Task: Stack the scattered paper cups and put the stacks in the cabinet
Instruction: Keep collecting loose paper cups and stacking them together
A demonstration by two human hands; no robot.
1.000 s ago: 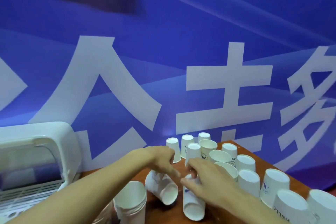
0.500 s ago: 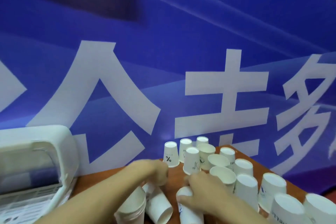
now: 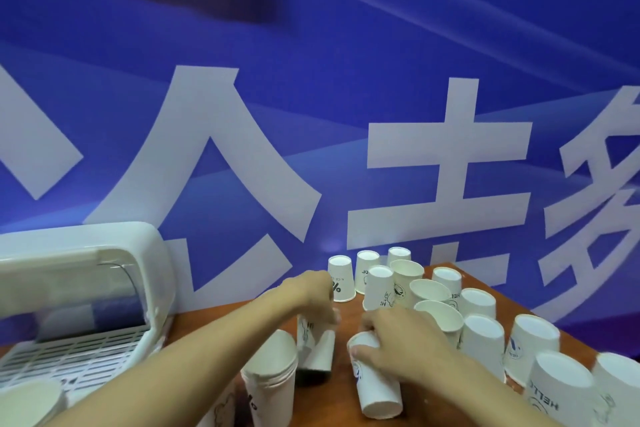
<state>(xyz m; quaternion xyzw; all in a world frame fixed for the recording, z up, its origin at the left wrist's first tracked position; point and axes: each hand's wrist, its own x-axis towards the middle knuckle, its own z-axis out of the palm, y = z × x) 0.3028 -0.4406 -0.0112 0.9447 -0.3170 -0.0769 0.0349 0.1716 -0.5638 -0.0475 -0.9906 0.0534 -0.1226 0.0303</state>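
- the cabinet sits at the far left of the table, with its curved lid rolled up over a slatted rack. i see no stack on the rack, so the putting-away looks not yet begun.
- a cup rim pokes in at the bottom left corner. it is too cropped to tell whether it is one cup or several.
- the nested stack stands mouth up, with several rims showing, right beside the left forearm. a careless sweep of that arm could tip it over.
- the left hand has its fingers curled down round the tilted cup, which leans just beside the stack. thin paper gripped too hard may dent, and a dented cup won't seat cleanly.
- the right hand is wrapped round the blue-logo cup, whose wide end points toward the camera. its narrow end is hidden under the palm.
- i cannot tell which way the tilted cup faces. if the two cups meet mouth to mouth or base to base, they won't nest.
- the open cups and upturned cups crowd close behind and to the right of that hand. a wrist drawn back through them could topple a few.
- the edge cup at the far right looks likeliest to roll off the table.
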